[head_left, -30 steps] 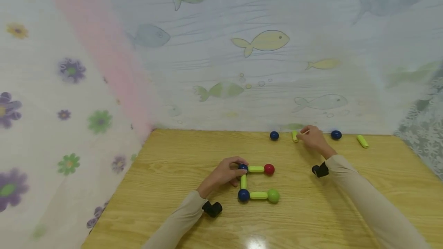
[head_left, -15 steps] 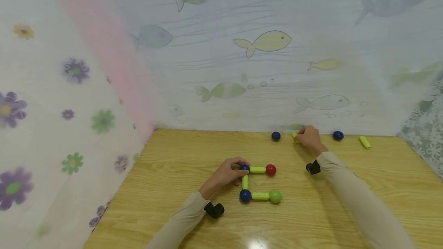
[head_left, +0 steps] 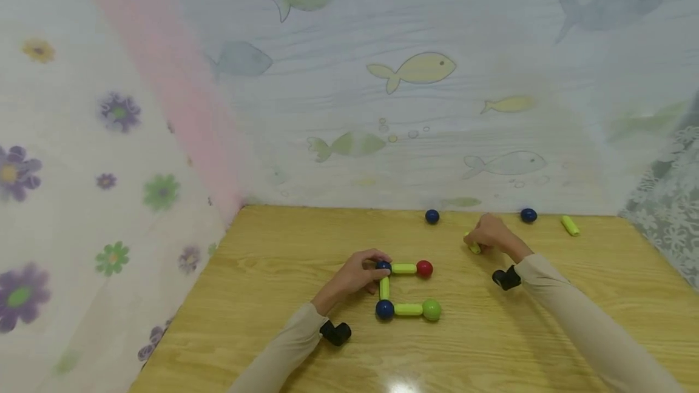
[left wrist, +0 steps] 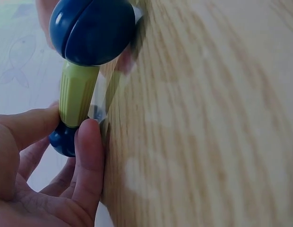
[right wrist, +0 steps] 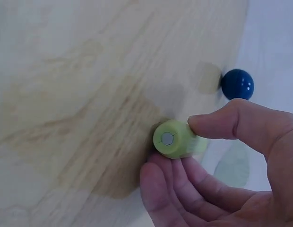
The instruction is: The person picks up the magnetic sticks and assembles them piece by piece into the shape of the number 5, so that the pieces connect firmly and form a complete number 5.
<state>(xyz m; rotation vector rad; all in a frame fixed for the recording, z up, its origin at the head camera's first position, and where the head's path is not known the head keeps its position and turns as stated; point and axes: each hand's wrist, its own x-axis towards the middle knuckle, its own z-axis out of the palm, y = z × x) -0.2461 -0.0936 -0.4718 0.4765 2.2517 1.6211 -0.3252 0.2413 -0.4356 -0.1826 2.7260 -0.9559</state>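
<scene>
Right grip: the right hand (head_left: 494, 236) pinches a single yellow-green rod (head_left: 474, 248) between thumb and fingertips, the fingers parted only by its thickness; whether it touches the table (head_left: 262, 247) I cannot tell.
Rod's place: right of centre in the head view, up and to the right of the red ball (head_left: 424, 269), apart from it.
Rod's axis: slanting from upper left to lower right in the head view, while the upper crossbar (head_left: 404, 268) beside the red ball runs level; in the right wrist view one end with a pale disc faces the camera.
Left grip: the left hand (head_left: 354, 275) pinches the upper blue ball (head_left: 384, 268), fingers parted by about the ball's width.
Joined piece: centre of the frame, its gap facing right, between the red ball and the light green ball (head_left: 431, 309).
Nearer hand: the left fingers sit closer to the red ball; the right hand has the single rod.
Back row: two blue balls (head_left: 432, 216) and a spare rod (head_left: 570, 225), upper right.
</scene>
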